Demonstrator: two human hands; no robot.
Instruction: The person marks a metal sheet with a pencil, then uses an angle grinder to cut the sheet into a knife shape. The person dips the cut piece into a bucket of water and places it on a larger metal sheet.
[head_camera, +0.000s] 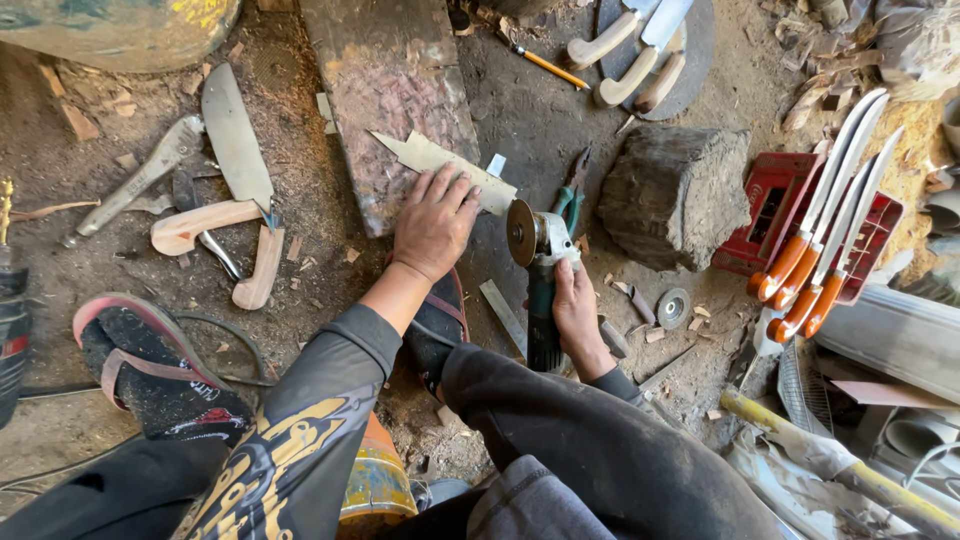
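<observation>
My left hand (435, 222) presses flat on a pale, pointed blade-shaped metal blank (425, 153) that lies across a worn wooden board (385, 75). My right hand (577, 310) grips the dark green body of an angle grinder (543, 290). Its round disc (520, 232) stands upright just right of my left fingers, close to the blank's right end (497, 195). Whether the disc touches the metal I cannot tell.
A wood block (675, 195) sits right of the grinder, green pliers (574, 185) behind it. Orange-handled knives (820, 240) lean on a red crate (775, 205). Pale-handled knives (625, 55) lie at top, blades and wooden handle pieces (215, 225) at left, a sandal (150, 370) near my knee.
</observation>
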